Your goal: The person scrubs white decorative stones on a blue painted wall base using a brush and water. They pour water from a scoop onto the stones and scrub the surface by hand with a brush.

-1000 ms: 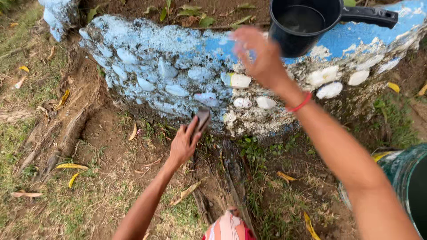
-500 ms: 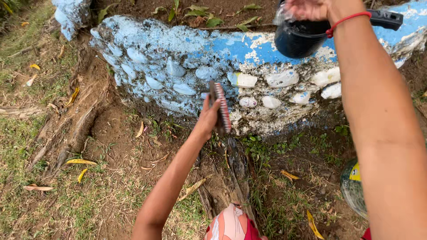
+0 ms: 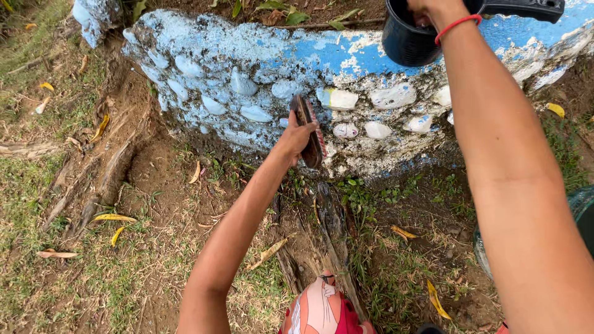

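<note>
The left hand (image 3: 296, 137) clenches a scrub brush (image 3: 309, 131) against the blue-painted stone wall (image 3: 247, 55), mid-scrub. To the right, the right hand (image 3: 433, 9) reaches into the black dipper (image 3: 408, 37); its fingers are hidden. Wetting the stones seems next.

Left hand (image 3: 296, 137) grips scrub brush (image 3: 309, 131), bristles pressed against low stone wall (image 3: 247, 68). Wall painted blue, paint flaking, pale rounded stones set in face. Right hand (image 3: 433, 9) at top edge of frame, on black dipper (image 3: 411, 40) resting on wall top, handle pointing right. Red band (image 3: 456, 25) around right wrist. Ground below: bare dirt, roots, sparse grass, yellow fallen leaves (image 3: 114, 218). Dark green container edge (image 3: 581, 216) at far right.
</note>
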